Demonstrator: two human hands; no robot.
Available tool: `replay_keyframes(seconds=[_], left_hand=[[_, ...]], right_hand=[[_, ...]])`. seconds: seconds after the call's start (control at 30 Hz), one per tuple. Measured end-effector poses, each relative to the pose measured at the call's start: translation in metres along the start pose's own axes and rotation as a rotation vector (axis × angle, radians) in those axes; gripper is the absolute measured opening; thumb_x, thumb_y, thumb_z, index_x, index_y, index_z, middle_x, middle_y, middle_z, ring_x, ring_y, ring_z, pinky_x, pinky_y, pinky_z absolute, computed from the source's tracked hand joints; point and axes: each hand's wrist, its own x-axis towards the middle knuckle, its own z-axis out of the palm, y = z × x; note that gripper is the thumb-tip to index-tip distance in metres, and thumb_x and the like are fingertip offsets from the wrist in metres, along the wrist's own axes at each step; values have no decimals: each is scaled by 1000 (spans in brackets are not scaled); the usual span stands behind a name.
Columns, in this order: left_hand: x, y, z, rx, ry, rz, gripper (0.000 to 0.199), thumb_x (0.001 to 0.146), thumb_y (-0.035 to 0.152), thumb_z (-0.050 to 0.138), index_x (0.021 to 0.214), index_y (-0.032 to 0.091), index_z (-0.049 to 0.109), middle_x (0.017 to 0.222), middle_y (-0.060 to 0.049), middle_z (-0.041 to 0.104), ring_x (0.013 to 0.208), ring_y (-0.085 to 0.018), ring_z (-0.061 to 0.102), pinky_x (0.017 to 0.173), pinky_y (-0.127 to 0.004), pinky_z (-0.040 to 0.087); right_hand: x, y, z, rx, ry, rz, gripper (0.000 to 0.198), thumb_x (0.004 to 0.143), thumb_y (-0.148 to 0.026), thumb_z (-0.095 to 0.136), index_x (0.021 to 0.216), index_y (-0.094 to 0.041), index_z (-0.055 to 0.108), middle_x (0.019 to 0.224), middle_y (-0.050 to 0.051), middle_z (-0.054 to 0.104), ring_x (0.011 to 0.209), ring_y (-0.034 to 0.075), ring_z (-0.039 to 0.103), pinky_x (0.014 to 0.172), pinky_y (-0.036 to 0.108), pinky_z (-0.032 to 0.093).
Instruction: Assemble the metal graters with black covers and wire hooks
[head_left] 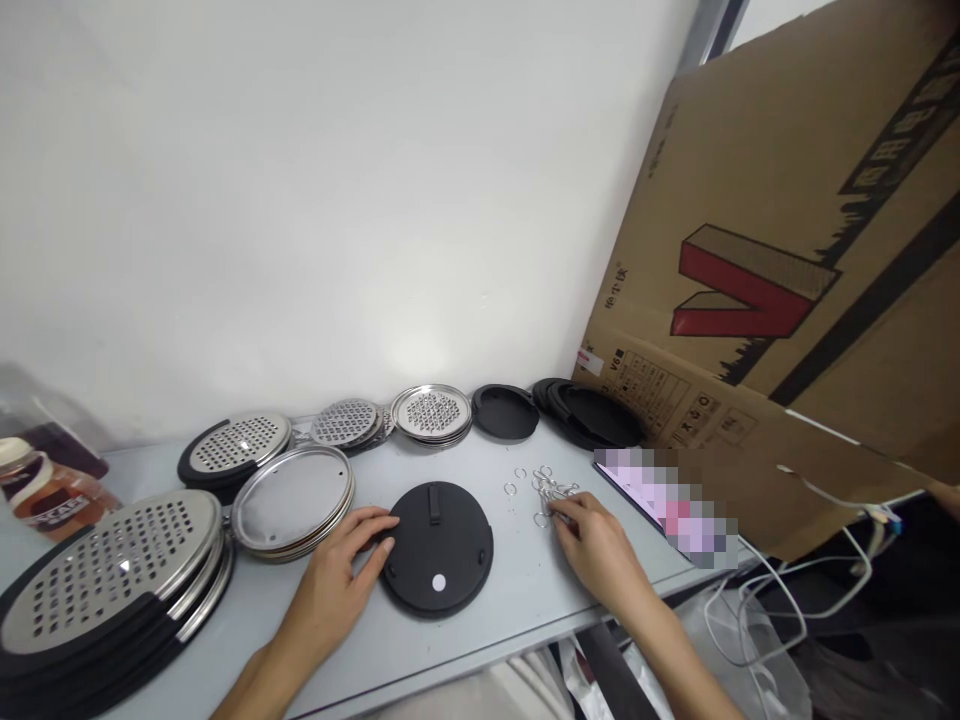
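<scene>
**Disc at Hand, Wire Ring at the Fingertips**

We judge the step in hand to be the picking of one wire ring while the workpiece is kept in place. The black disc (442, 545) lies flat on the table (390, 650), between our two hands, with its raised bar (434, 503) toward the wall and a white dot (439, 583) on the side nearer us.

Left hand (330, 585): the thumb and index finger touch the left rim of the disc, their tips slightly apart. We cannot tell whether they pinch the rim or only rest against it.

Right hand (600, 550): the thumb and index finger are drawn together at the near edge of the cluster of wire rings (546, 486), to the right of the disc. The fingertips hide the contact, so we cannot tell whether a ring is pinched between them.

In our judgement, the next move calls for a narrow fingertip pinch on a single ring, drawn clear of its neighbours. The rings overlap, so a second one could catch and come along. We should leave the left fingers at the rim, as light, steady contact would check any sliding of the disc. The perforated metal plates (431, 410) stand stacked by the wall, outside this step.
</scene>
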Motion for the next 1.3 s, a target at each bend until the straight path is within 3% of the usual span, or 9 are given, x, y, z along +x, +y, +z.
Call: replay_keyframes(seconds=[0.23, 0.33, 0.53, 0.73, 0.87, 0.97, 1.1, 1.2, 1.3], left_hand=[[-1, -3, 2, 4, -11, 2, 26, 94, 35, 48, 111, 26, 66, 120, -7, 61, 111, -23, 60, 96, -38, 50], [-1, -3, 2, 5, -17, -6, 26, 94, 35, 48, 111, 27, 66, 120, -6, 61, 111, -23, 60, 95, -38, 50], [0, -3, 2, 14, -5, 16, 25, 94, 35, 49, 110, 28, 67, 118, -5, 61, 110, -22, 60, 94, -37, 51], [1, 0, 1, 86, 46, 60, 25, 94, 33, 49, 112, 27, 65, 118, -6, 61, 107, -23, 61, 93, -39, 50], [10, 23, -2, 157, 127, 150, 22, 93, 29, 49, 106, 22, 66, 109, -8, 63, 102, -25, 59, 91, -42, 48], [27, 59, 3, 183, 47, 239, 17, 91, 22, 52, 96, 21, 68, 99, -8, 65, 96, -24, 58, 88, -41, 46], [62, 105, 27, 245, -203, 244, 12, 87, 20, 58, 88, 22, 70, 92, -5, 69, 94, -26, 59, 85, -41, 44], [88, 123, 51, 313, -400, 226, 13, 82, 21, 63, 90, 21, 73, 95, -8, 72, 101, -30, 60, 88, -43, 43], [106, 129, 69, 334, -485, 164, 14, 74, 27, 72, 86, 21, 76, 86, -9, 74, 96, -31, 64, 85, -43, 46]], right_hand=[[16, -29, 14, 48, -31, -160, 30, 89, -15, 45, 106, -16, 70, 97, 10, 63, 89, 22, 61, 82, 32, 47], [21, -21, 7, 90, 0, -143, 35, 87, -12, 44, 110, -18, 69, 101, 9, 66, 90, 22, 63, 83, 31, 46], [30, -5, -5, 79, -14, -97, 29, 85, -14, 47, 99, -18, 72, 98, 8, 70, 86, 22, 64, 80, 30, 45], [49, -19, -4, -12, -122, -53, 33, 83, -13, 48, 107, -18, 69, 99, 8, 71, 93, 21, 63, 82, 27, 42], [62, -30, -1, -68, -165, 10, 30, 80, -12, 51, 102, -17, 70, 94, 11, 71, 92, 24, 64, 75, 28, 41], [71, -36, 3, -105, -196, 36, 30, 75, -9, 55, 100, -16, 70, 94, 13, 71, 89, 24, 65, 68, 27, 40], [80, -41, 7, -156, -219, 63, 34, 69, -5, 57, 100, -14, 69, 98, 17, 70, 88, 26, 65, 64, 27, 38], [84, -43, 8, -173, -223, 82, 31, 70, -9, 60, 100, -12, 68, 99, 19, 70, 89, 28, 66, 63, 27, 38], [85, -43, 9, -172, -228, 91, 29, 69, -17, 66, 97, -10, 68, 98, 20, 70, 88, 29, 66, 61, 27, 38]])
